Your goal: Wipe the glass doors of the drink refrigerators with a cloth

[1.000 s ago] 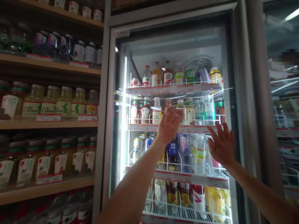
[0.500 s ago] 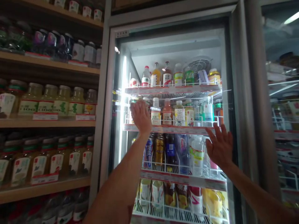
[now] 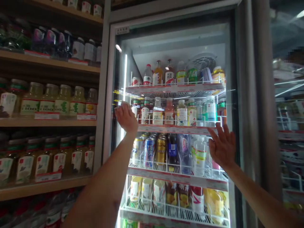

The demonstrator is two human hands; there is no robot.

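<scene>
A tall drinks fridge with a glass door (image 3: 175,38) fills the middle of the view. My left hand (image 3: 126,117) is raised at the door's left side, level with the second wire shelf (image 3: 177,129), fingers stretched up and nothing in it. My right hand (image 3: 222,147) lies flat with fingers spread near the door's right edge, in front of a clear water bottle (image 3: 199,155). Cans (image 3: 149,152) and dark bottles stand on the shelf between my hands. Whether either palm touches the glass is unclear.
Wooden shelves (image 3: 47,123) on the left carry rows of yellow-green juice bottles (image 3: 63,101) with red price tags. The fridge's grey frame (image 3: 258,95) stands at the right, with another glass-fronted cooler (image 3: 288,126) beyond it. Lower fridge shelves hold more bottles (image 3: 197,199).
My left hand has swept leftwards across the door, from the middle to its left side. My right hand has stayed where it was, fingers spread.
</scene>
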